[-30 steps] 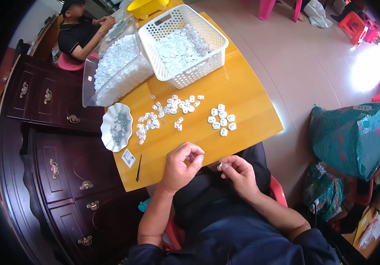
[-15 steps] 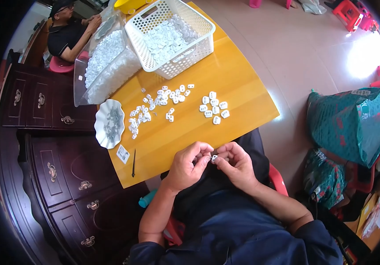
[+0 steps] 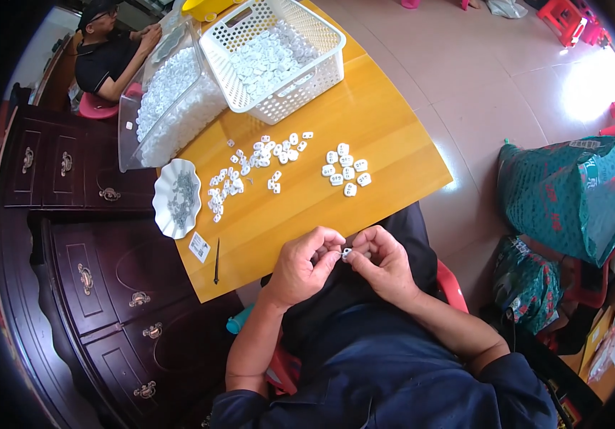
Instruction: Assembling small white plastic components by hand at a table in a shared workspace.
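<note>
Over my lap, just off the table's front edge, my right hand (image 3: 384, 266) pinches a small white plastic piece (image 3: 347, 253) with a hole in it. My left hand (image 3: 306, 266) is closed in a pinch right beside that piece; a thin, pale bit seems to show at its fingertips, too small to name. Ahead on the yellow wooden table (image 3: 286, 232), loose small white pieces (image 3: 257, 161) lie scattered. Right of them sits a group of larger white pieces (image 3: 348, 171) with dark marks.
A white scalloped dish (image 3: 166, 225) holds small grey parts. Near it lie a small card (image 3: 199, 247) and a thin black stick (image 3: 217, 264). A white basket (image 3: 296, 100) and a clear bin (image 3: 130, 143) hold white pieces. Another person (image 3: 107, 57) sits at far left.
My hands stay together with the white piece between them, the fingertips shifting only slightly. The whole view has moved a little; the things on the table lie as before.
</note>
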A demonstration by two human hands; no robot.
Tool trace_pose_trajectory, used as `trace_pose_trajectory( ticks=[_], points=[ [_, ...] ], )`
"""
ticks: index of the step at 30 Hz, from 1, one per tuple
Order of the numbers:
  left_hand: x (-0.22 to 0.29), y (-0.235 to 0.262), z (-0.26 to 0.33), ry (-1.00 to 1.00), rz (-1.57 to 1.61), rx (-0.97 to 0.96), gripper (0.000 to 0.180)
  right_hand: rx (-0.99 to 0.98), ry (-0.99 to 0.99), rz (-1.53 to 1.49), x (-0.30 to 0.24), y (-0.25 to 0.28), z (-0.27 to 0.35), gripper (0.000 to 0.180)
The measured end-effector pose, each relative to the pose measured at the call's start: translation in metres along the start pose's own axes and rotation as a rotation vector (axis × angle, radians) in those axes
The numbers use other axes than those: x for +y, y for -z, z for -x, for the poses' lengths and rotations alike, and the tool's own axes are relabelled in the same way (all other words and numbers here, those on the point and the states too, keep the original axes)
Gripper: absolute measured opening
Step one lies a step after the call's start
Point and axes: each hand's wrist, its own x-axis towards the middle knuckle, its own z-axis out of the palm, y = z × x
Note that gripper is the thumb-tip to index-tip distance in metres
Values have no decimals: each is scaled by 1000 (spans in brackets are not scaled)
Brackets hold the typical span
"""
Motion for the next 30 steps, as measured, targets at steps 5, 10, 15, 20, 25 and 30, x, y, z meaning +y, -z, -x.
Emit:
trace_pose_trajectory(
  ticks=[5,10,15,20,25,30],
  points=[
    [-1,-1,1,0,-9,6,19,24,39,18,-1,-6,0,12],
    [-1,0,0,6,-18,19,19,25,49,34,-1,-6,0,12],
    [-2,1,1,3,-34,7,19,22,52,39,0,-6,0,13],
    [-3,2,2,12,-35,6,20,31,47,45,-2,-6,0,14],
    [-2,1,2,17,-39,-10,19,19,58,63,2,-4,0,14],
    [2,1,-1,2,-46,-33,19,23,89,149,0,-4,1,15]
  ],
)
